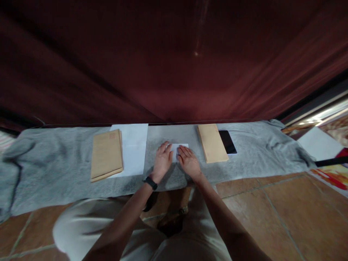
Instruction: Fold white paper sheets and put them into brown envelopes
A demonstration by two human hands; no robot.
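Note:
My left hand (162, 159) and my right hand (188, 161) lie flat, fingers stretched out, on a small folded white paper (179, 148) on a grey cloth (244, 163) spread over the floor. The hands cover most of the paper; only its far edge shows. A dark band sits on my left wrist. Neither hand grips anything.
Left of my hands lie a stack of tan envelopes (106, 155) and white sheets (134, 148). To the right are another tan envelope stack (212, 143) and a black phone (227, 142). A dark red curtain (163, 61) hangs behind. Tiled floor (272, 206) lies in front.

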